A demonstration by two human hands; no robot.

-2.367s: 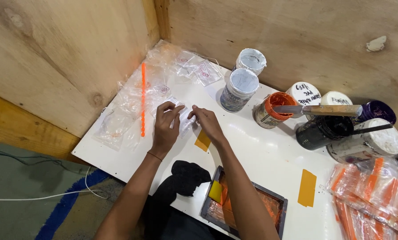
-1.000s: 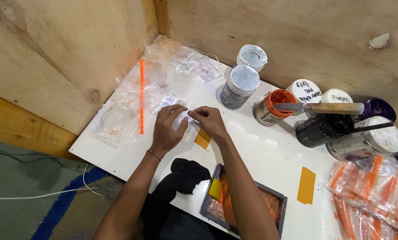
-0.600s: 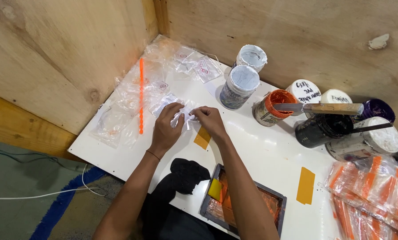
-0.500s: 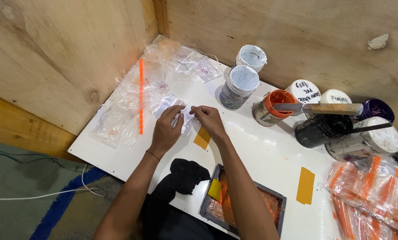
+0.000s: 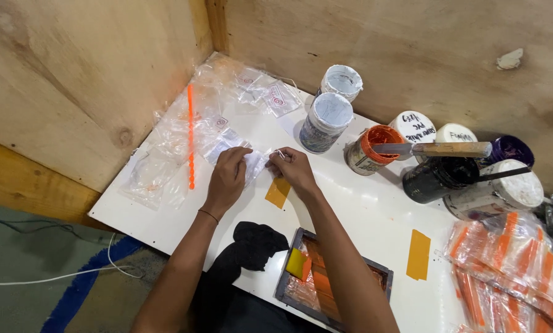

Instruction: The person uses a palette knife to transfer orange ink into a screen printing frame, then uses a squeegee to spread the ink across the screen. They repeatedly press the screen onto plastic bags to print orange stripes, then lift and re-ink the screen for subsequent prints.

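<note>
Both hands are pinching one small clear plastic bag (image 5: 250, 161) flat on the white bench (image 5: 363, 216): left hand (image 5: 227, 179) pressing it steady, right hand (image 5: 294, 169) gripping its edge. Paint tins (image 5: 329, 120) are sitting at one o'clock.

- Warm, even light falls from above me; the white worktop (image 5: 363, 216) looks bright without harsh glare.
- My arms cast soft, short shadows.
- Sharp overall; the edges bend slightly.
</note>
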